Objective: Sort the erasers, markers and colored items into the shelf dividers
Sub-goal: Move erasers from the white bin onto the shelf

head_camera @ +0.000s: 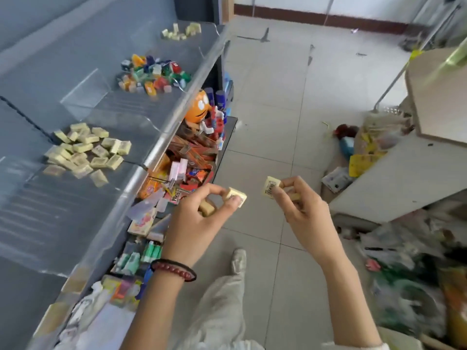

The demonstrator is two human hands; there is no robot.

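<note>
My left hand (199,218) pinches a pale yellow wrapped eraser (236,196) at its fingertips and holds another eraser (206,208) in the palm. My right hand (300,210) pinches a second yellow eraser (272,186) with a barcode label and holds one more behind its fingers. Both hands hover over the floor, to the right of the grey shelf (63,203). On the shelf lie a pile of yellow erasers (84,151), a pile of small colored items (155,73) and a few more yellow erasers (182,31), with clear dividers (87,89) between them.
A lower shelf (192,157) holds mixed packets, an orange figure (198,107) and blue cans. Below it lie more stationery packs (134,258). White cabinets (394,180) and clutter in bags (409,271) stand on the right. Tiled floor (273,117) lies between, with my shoe (238,261) on it.
</note>
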